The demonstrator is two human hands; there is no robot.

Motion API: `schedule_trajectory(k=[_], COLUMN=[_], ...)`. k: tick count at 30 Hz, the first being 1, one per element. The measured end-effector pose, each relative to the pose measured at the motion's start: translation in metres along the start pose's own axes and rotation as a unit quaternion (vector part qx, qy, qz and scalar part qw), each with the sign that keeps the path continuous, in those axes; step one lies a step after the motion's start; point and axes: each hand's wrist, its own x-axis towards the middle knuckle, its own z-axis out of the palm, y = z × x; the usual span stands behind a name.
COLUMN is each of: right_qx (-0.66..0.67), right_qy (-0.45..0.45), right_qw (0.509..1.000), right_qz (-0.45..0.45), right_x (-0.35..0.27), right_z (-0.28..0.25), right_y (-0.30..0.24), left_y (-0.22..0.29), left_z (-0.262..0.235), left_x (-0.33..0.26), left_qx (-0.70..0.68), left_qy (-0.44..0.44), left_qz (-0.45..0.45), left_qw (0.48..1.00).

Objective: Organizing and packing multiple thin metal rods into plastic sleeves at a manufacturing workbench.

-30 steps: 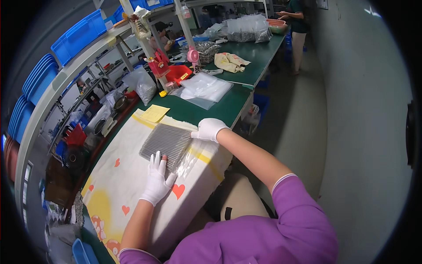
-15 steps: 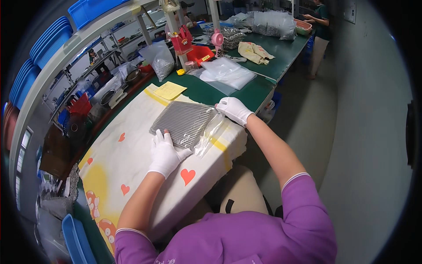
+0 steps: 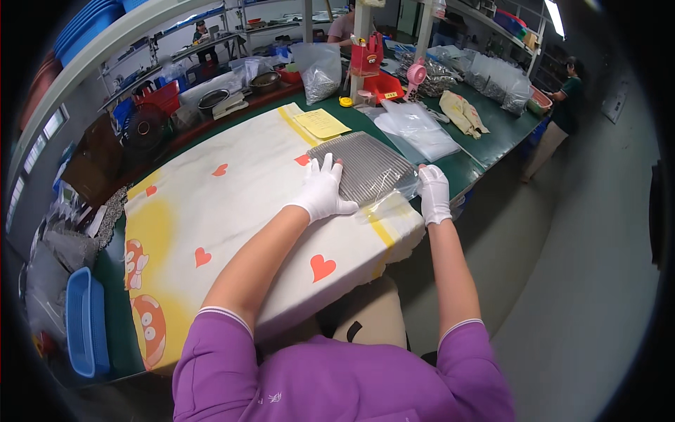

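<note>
A flat pack of thin grey rods or tubes, laid side by side in a clear plastic bag, lies on a white cloth with hearts. My left hand, in a white glove, rests on the pack's near left part with its fingers spread. At the pack's right end my right hand, also gloved, has its fingers closed on the loose end of the bag. A yellow paper slip lies just beyond the pack.
Clear plastic bags lie beyond the pack on the green table. A red bin, pink fan and crumpled cloth stand farther back. A blue basket is at left. A co-worker stands far right.
The whole view has swung, so the table and pack appear farther right. My left hand stays on the pack; my right hand keeps hold of the bag's end, now nearer the pack's lower right side.
</note>
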Motion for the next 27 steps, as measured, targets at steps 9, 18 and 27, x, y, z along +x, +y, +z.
schedule_trajectory(k=[9,18,27], right_qx=[-0.144,-0.143,-0.664], right_qy=[0.14,0.303,-0.28], right_qw=[0.978,0.917,0.675], right_qz=[-0.052,-0.217,-0.159], right_x=[0.034,0.02,0.01], right_z=[-0.006,0.004,0.118], right_y=[0.014,-0.023,-0.042], left_y=[0.012,0.028,0.028], left_z=[0.025,0.03,0.022], left_x=[0.036,-0.015,-0.025], left_qx=[-0.044,-0.044,-0.16], left_qy=[0.085,0.04,0.032], left_qz=[0.044,0.306,0.429], left_qw=[0.994,0.95,0.888])
